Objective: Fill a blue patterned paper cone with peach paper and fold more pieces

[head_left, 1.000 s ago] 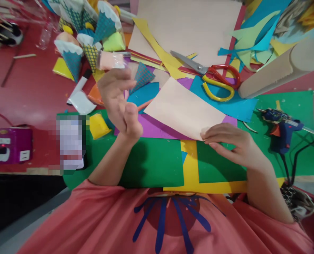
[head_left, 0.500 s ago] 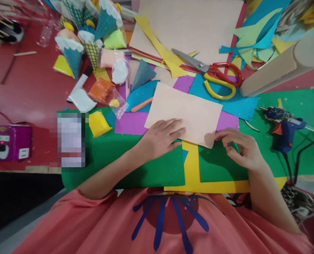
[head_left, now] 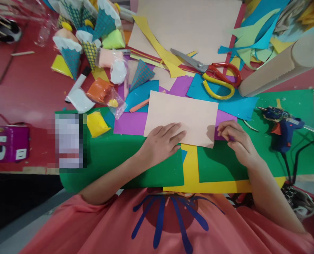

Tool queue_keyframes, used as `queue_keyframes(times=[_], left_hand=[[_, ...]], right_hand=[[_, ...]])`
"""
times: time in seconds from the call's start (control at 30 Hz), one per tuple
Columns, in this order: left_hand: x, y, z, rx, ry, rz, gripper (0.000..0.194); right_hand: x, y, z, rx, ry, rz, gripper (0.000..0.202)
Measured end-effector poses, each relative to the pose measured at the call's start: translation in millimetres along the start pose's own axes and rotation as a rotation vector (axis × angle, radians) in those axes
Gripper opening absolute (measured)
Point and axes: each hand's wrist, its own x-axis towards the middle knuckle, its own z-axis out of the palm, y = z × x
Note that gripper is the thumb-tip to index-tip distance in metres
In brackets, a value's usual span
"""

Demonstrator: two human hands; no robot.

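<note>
A pale peach craft sheet (head_left: 183, 109) lies over purple, blue and green sheets in front of me. My left hand (head_left: 163, 139) rests flat on its lower left part, fingers stretched out and slightly spread. Just past the sheet's right edge, my right hand (head_left: 236, 139) hovers with loosely bent fingers, its thumb apart and nothing visible in it. A shadow of that hand falls on the sheet's right corner. Beyond the sheet lie scissors (head_left: 210, 74) with one red and one yellow handle. Left of the sheet is a salmon-coloured stick (head_left: 139, 105), partly covered by it.
A glue gun (head_left: 285, 128) lies at the right on a green sheet (head_left: 302, 158). A peach roll (head_left: 275, 65) is behind it. At the left are a phone (head_left: 69, 141), clay packets (head_left: 97, 123), decorated cones (head_left: 71, 56) and a purple power socket (head_left: 10, 143).
The peach sheet has turned a little and now lies straighter, its top edge lower. My right hand has come slightly away from its right edge. The left hand stays on it.
</note>
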Motion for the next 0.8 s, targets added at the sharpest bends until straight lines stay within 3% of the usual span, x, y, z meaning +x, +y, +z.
queue_keyframes(times=[0.17,0.4,0.6,0.8], left_hand=[[0.1,3.3,-2.1,0.01,-0.008,-0.005,0.038],[-1.2,13.2,-3.8,0.038,0.031,0.001,0.034],[-1.7,15.0,-3.5,0.028,-0.017,-0.005,0.033],[1.6,14.1,-7.4,0.008,0.013,0.018,0.033]], right_hand=[[-2.8,6.1,2.9,0.062,0.049,0.065,0.02],[-2.4,-1.8,2.3,-0.134,0.065,-0.158,0.02],[2.4,-14.2,7.5,-0.299,0.101,-0.311,0.022],[5.9,-23.0,14.4,-0.303,-0.02,-0.305,0.019]])
